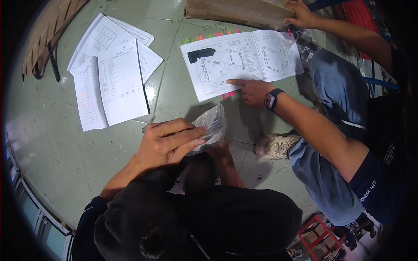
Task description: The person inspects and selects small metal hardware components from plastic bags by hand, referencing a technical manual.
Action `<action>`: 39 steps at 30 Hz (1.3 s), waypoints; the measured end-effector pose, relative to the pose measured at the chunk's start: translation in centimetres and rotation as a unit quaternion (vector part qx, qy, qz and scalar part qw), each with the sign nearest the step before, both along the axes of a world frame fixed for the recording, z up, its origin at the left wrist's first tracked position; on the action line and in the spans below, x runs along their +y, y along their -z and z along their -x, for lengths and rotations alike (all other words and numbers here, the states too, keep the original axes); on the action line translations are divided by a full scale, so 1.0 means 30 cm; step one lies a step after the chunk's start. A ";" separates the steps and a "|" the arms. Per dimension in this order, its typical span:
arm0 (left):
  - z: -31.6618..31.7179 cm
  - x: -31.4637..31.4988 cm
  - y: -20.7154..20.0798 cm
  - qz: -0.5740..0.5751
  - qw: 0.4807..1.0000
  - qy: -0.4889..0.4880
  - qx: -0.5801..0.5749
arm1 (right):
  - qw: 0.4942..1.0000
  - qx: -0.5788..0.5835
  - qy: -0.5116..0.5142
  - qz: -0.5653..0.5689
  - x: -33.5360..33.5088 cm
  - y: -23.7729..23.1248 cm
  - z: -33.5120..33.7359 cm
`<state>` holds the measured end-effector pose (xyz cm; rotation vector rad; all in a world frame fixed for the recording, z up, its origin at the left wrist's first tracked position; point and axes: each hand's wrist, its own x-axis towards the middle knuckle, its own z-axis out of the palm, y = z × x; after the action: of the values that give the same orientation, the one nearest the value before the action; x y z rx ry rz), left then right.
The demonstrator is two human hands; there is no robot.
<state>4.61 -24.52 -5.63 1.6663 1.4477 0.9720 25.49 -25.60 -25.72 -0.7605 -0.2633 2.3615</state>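
While the left hand (170, 139) pinched a clear, crinkled plastic bag (213, 124) between fingers and thumb, the right hand (219, 151) showed only partly beneath it; whether that one also gripped, I could not tell. The bag was held above the grey-green floor (170, 93), near the lower edge of an open white paper booklet (244, 63) printed with line diagrams and fringed with coloured tabs; its contents were unclear. A co-worker's pointing hand (254, 92), with a black watch (271, 99) at the wrist, set its index finger at the left page. To judge by this, the step in hand was checking the bag against the diagrams, and the next move called for a steady hold with its contents turned into view. Farther out, overlapping white printed sheets (124, 93) lay left of the booklet, and the co-worker's other hand (300, 15) touched a brown cardboard box (235, 15).
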 end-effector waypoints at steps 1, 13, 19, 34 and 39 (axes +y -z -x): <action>0.000 -0.002 0.008 -0.034 0.999 -0.007 -0.029 | 1.000 0.011 0.000 -0.004 -0.007 0.014 0.005; 0.044 0.003 0.088 0.076 0.962 -0.084 -0.249 | 0.990 0.110 0.082 -0.044 0.040 -0.032 0.092; 0.223 0.061 0.353 0.152 0.868 -0.315 -0.353 | 0.996 -0.041 0.072 0.012 0.102 -0.018 0.090; 0.203 -0.164 0.390 -0.026 0.890 -0.405 0.208 | 0.795 -0.453 -0.116 -0.387 0.243 -0.187 -0.121; 0.100 -0.134 0.325 -0.054 0.983 -0.160 0.071 | 0.693 -0.583 -0.068 -0.418 0.236 -0.199 -0.151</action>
<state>1.60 -28.55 -15.39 1.6380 1.8293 1.1413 30.04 -18.53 -19.74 -1.6135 -1.7961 1.1971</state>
